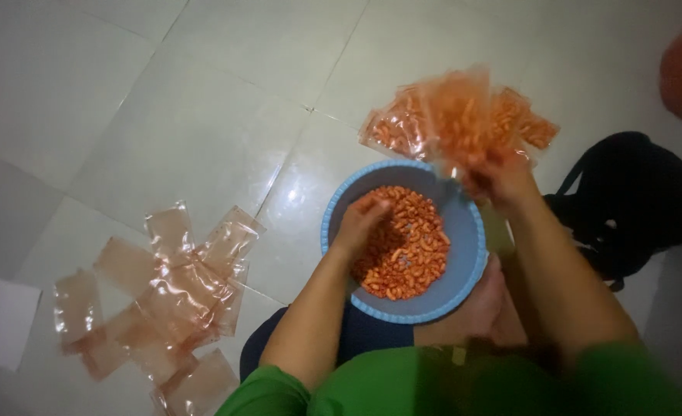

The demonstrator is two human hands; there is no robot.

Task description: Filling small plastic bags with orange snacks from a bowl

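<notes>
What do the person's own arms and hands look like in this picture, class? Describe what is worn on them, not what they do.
Both forearms are bare from the upper arm down. Short green sleeves cover the upper arms and shoulders. The left hand and right hand are bare: no gloves. No rings, watch or bracelets are discernible, though the right hand is blurred.

Pale glossy floor tiles point(202, 115), grey grout lines, soft glare; black bag point(634, 200) at right.

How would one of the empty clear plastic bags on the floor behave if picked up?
The empty clear plastic bags lie flat, crinkled and overlapping on the tiled floor, so one would probably be floppy and very light. Their glossy film may be slippery, and neighbours might cling or slide.
</notes>
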